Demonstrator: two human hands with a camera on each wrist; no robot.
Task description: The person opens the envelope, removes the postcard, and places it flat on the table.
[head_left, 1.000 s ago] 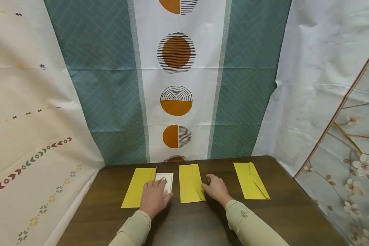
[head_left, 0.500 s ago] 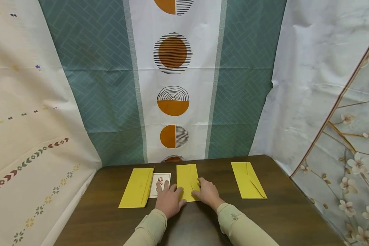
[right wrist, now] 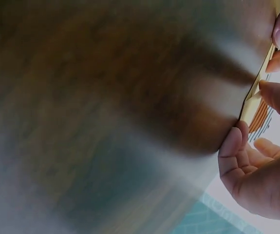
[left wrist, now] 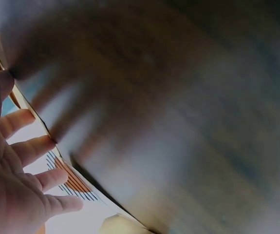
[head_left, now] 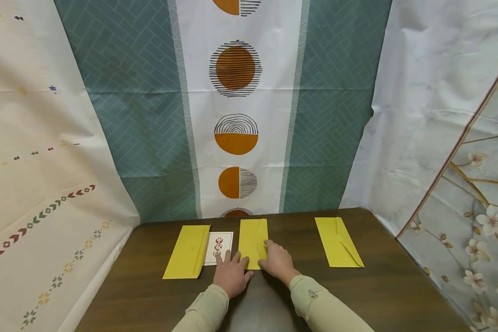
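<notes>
Three yellow envelopes lie on the table, and the middle envelope [head_left: 251, 235] is under both hands. My left hand [head_left: 231, 275] rests with spread fingers on its lower left edge, the fingertips near a white card [head_left: 226, 239] with a red printed design. From the right side, my right hand [head_left: 279, 263] holds the same envelope, thumb low by the flap and bent fingers at the edge. The right wrist view shows the right thumb [right wrist: 274, 95] against the thin envelope edge. The left envelope [head_left: 182, 253] overlaps the card's left edge.
Off to the right lies another yellow envelope [head_left: 338, 244], flap side up. The dark wooden table [head_left: 137, 299] ends at a patterned cloth backdrop [head_left: 149, 129], with more cloth hanging on both sides.
My left hand has moved right from the card to the middle envelope, uncovering the card's print. The right hand has shifted left onto that envelope's edge. The envelopes stay about where they were.
</notes>
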